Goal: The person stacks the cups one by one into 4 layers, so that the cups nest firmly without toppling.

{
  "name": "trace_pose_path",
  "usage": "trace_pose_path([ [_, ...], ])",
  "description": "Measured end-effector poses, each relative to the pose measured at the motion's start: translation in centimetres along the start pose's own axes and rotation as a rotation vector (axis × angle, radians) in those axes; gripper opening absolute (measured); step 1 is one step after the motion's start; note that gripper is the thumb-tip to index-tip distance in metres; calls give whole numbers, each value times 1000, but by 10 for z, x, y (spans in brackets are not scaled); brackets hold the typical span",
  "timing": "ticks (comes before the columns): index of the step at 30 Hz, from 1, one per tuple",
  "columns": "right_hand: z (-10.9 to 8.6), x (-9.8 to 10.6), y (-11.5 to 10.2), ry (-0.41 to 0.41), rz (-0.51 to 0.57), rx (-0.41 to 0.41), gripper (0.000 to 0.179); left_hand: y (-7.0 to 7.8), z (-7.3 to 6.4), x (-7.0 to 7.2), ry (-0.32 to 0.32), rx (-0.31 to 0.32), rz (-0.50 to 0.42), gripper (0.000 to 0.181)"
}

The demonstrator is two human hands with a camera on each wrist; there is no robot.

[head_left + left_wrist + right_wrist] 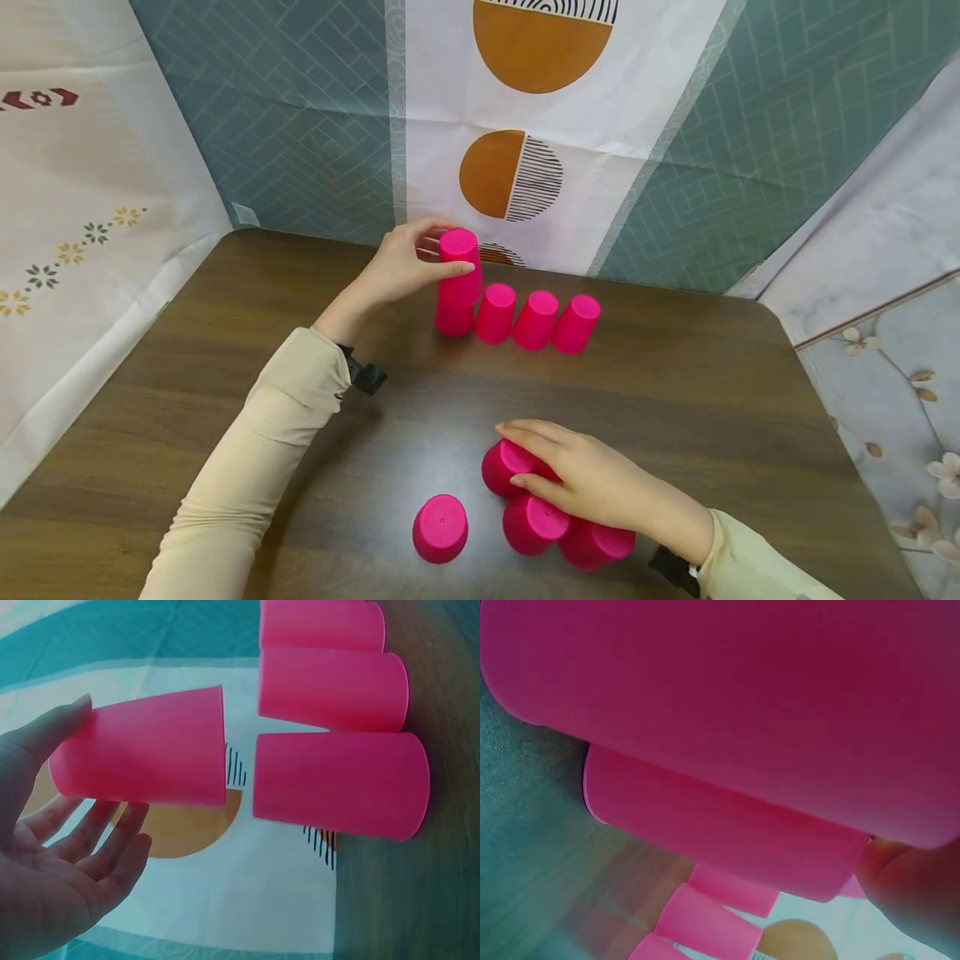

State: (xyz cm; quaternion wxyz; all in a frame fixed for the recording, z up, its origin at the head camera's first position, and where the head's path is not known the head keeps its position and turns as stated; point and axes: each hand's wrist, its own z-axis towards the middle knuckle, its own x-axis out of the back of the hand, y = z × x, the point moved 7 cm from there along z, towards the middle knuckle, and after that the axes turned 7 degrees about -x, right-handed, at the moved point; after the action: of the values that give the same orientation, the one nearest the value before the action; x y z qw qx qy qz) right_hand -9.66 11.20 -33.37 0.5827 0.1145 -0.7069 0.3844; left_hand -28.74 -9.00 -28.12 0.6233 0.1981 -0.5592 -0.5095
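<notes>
My left hand (408,262) grips an upside-down pink cup (460,250) between thumb and fingers. In the left wrist view a small gap separates the held cup (150,750) from the leftmost cup (337,784) of a row, which stands upside down below it. Nearer the front edge, my right hand (577,471) reaches over a cluster of upside-down pink cups, its thumb and fingers around the farthest cup (504,468). Two more cups (534,523) of the cluster stand close under that hand. The right wrist view is mostly filled by a near cup (727,697).
A row of several pink cups (536,320) stands along the back of the wooden table (697,375). One separate cup (440,528) stands upside down left of the cluster. Patterned cloth (300,142) hangs directly behind the table, with light cloths at both sides.
</notes>
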Motion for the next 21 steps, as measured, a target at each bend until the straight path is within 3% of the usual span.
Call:
trace_pose_path([
  [6,3,1,-4,21,-25,76,52,-4,13,-11,16,-10,3,54],
  [21,5,4,-5,-5,2,48,48,-2,25,-32,-60,-8,15,57],
])
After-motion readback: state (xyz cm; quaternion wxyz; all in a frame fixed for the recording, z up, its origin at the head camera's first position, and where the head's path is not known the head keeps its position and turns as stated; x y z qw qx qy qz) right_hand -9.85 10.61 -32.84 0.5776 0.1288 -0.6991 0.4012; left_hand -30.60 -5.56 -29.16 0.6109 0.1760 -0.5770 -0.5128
